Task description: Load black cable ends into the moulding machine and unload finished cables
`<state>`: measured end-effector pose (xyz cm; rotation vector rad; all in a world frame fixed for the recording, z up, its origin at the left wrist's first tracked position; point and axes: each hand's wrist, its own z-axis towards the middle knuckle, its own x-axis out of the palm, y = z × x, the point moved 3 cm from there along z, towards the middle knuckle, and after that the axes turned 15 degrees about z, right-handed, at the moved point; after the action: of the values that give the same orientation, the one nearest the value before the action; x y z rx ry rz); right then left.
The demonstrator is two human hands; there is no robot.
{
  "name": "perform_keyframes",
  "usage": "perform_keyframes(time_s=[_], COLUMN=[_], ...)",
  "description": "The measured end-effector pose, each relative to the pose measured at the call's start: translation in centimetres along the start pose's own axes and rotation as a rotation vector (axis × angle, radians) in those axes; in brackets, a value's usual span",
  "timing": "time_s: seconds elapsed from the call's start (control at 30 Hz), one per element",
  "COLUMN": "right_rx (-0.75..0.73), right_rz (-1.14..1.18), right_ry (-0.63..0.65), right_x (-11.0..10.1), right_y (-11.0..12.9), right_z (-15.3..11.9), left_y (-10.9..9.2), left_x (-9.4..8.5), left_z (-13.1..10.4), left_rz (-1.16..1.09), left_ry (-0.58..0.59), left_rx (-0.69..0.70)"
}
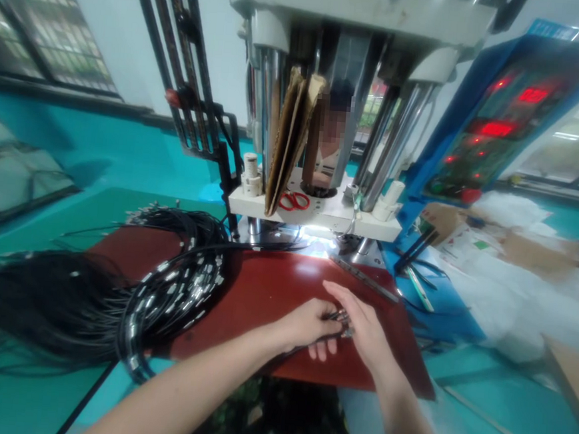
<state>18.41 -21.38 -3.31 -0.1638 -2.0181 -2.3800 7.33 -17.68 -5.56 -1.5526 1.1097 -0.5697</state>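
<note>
Both hands meet over the reddish-brown board in front of the press. My left hand is closed around thin black cables, with their small metallic ends poking out toward the right. Against those ends lies my right hand, its fingers stretched out and its palm turned to the left hand. How many cables are in the grip is hidden by the fingers. To the left, a large coiled bundle of black cables with pale tags and metal tips rests partly on the board.
A white press with steel columns stands ahead, its gap brightly lit. Red-handled scissors and folded cardboard sit on its plate. A blue control box with red displays is at right, near plastic bags. More cables spread left.
</note>
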Motion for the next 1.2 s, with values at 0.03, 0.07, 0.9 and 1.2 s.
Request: perform_keyframes(time_s=[0.03, 0.07, 0.9, 1.2], right_rx=[0.010, 0.015, -0.076, 0.194], right_rz=[0.022, 0.055, -0.529, -1.138], right_ry=[-0.013, -0.027, 0.164, -0.094], right_x=[0.1, 0.3, -2.1, -10.3], right_y=[-0.2, -0.4, -1.8, -3.4], right_z=[0.1, 0.2, 2.3, 2.7], left_y=[0.0, 0.0, 1.5, 2.1], left_x=[0.0, 0.0, -1.6, -4.0], left_z=[0.1, 0.2, 1.4, 0.4], left_rz=[-0.019, -0.038, -0.192, -0.279], left_ry=[-0.005, -0.003, -0.023, -0.171], left_rx=[0.002, 0.007, -0.015, 0.045])
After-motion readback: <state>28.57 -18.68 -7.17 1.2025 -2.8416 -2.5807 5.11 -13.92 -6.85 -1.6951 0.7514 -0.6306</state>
